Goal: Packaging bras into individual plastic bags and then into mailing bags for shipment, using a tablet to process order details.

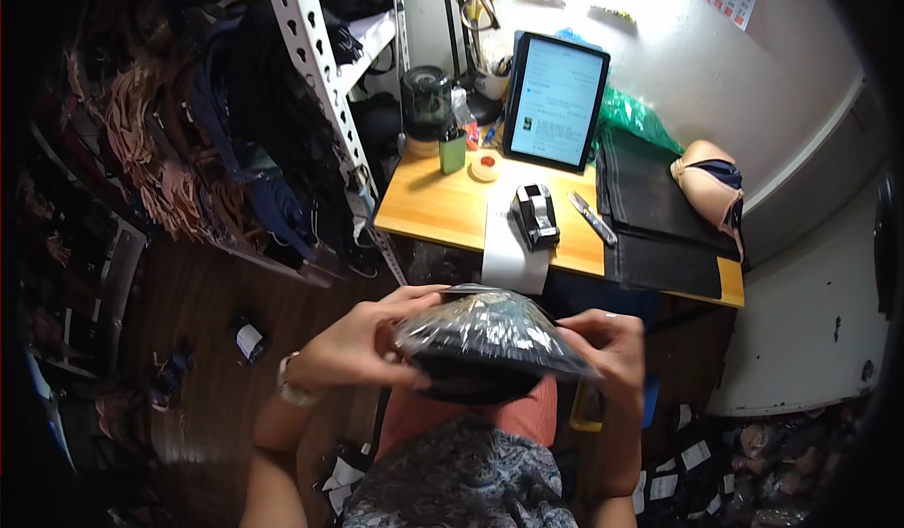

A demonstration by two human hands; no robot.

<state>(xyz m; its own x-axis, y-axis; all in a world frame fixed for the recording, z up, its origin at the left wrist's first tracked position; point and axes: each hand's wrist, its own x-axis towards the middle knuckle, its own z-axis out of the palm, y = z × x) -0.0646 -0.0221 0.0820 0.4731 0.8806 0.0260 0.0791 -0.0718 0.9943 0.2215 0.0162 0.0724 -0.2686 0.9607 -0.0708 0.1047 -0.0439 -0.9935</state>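
Observation:
Between my two hands, above my lap, is a bulging package with a shiny clear plastic face and black underneath. My left hand grips its left side, thumb low and fingers along the upper edge. At the package's right corner, my right hand pinches the plastic between thumb and fingers. Motion blur and glare hide what the package contains. Just beyond it, a white paper sheet hangs over the front edge of the wooden desk. A black-and-white tape dispenser rests on that sheet.
A tablet stands upright at the desk's back. Thread snips lie beside black plastic mailing bags, with a beige bra on top. Left of the desk stands a white metal rack of hanging straps. Labelled packages lie on the floor at right.

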